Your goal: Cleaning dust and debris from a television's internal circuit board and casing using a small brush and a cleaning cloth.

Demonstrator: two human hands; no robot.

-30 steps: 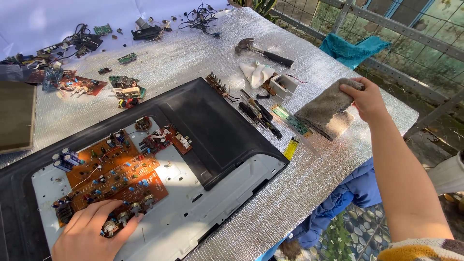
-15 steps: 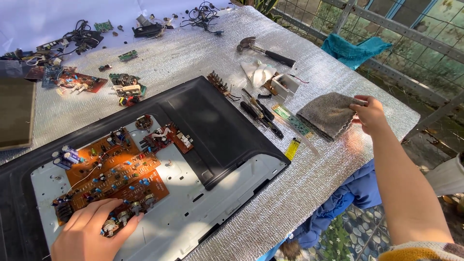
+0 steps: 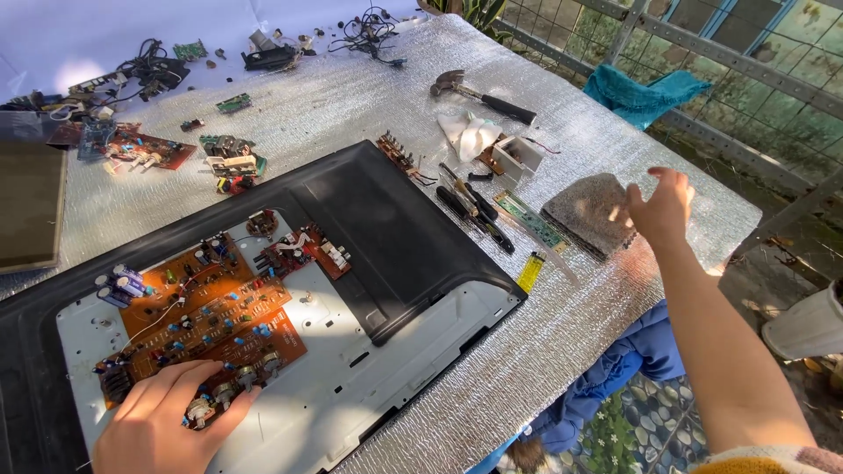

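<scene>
Left hand [image 3: 162, 421] flat, fingers loose, pressing on the orange circuit board [image 3: 198, 320] inside the black casing [image 3: 386, 228]. Right hand [image 3: 660, 206] open, gripping nothing, just right of the grey block [image 3: 590, 212] lying right of that casing.

Hidden and cut-off parts at the workbench

The left hand [image 3: 167, 421] covered the circuit board's [image 3: 206, 320] lower corner and ran off the bottom edge. The black casing [image 3: 386, 228] and brown panel [image 3: 31, 206] were cut off at left; far clutter [image 3: 149, 66] was too small to tell.
</scene>
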